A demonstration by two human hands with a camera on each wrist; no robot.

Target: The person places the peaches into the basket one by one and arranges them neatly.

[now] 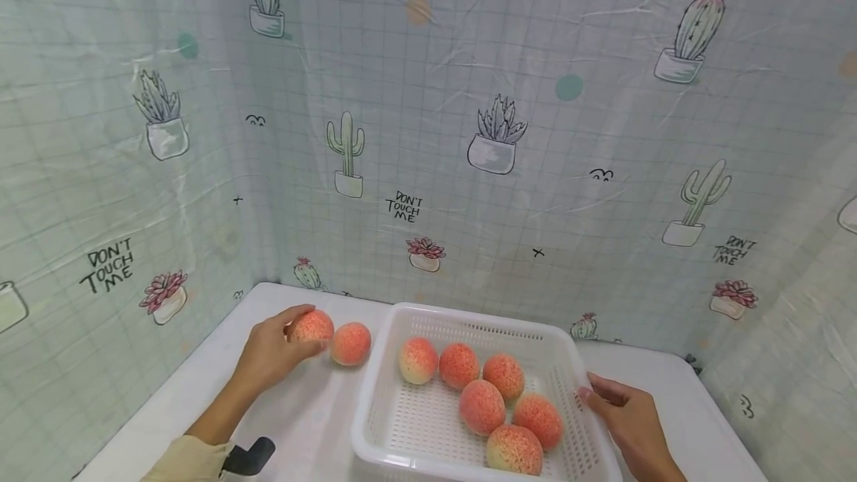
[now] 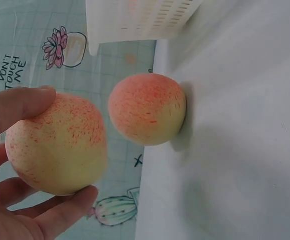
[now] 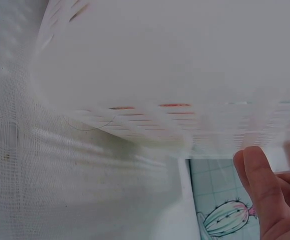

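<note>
My left hand (image 1: 271, 352) holds a pink and yellow peach (image 2: 60, 145) between thumb and fingers, raised off the table. Close to it, a second peach (image 1: 351, 344) rests on the table, left of a white plastic basket (image 1: 372, 393). Several peaches (image 1: 482, 407) lie inside the basket, mostly toward its middle and right. At the basket's right side, my right hand (image 1: 629, 415) grips the rim, thumb over the edge and fingers outside. From the right wrist view, the fingers (image 3: 264, 185) show near the basket's slotted outer wall (image 3: 184, 130); their contact is partly hidden.
A white table (image 1: 315, 422) carries everything. Behind and on both sides hangs a grid-patterned curtain (image 1: 455, 214) printed with cacti and lettering. A dark strap end (image 1: 251, 457) juts out by the left sleeve (image 1: 190, 460).
</note>
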